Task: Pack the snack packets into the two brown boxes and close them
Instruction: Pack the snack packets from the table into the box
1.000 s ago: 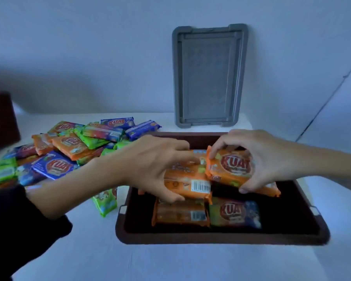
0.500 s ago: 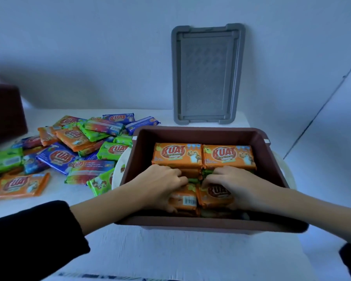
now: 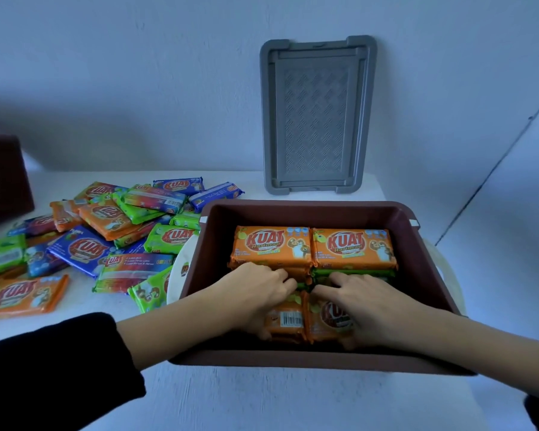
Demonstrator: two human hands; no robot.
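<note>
"snack packets gripped?"
"yes; left hand and right hand each curl round an orange one, near row of the brown box."
"progress?"
"back row stacked; loose pile waits on the table; lid off; second box unclosed, contents hidden."

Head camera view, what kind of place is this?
Probably a plain indoor packing spot: a white tabletop against a bare white wall, a loose pile of colourful snack packets, and a brown plastic box holding more.

Two brown boxes and one grey lid are seen. Four orange packets are counted inside, and perhaps fifteen loose packets outside.
</note>
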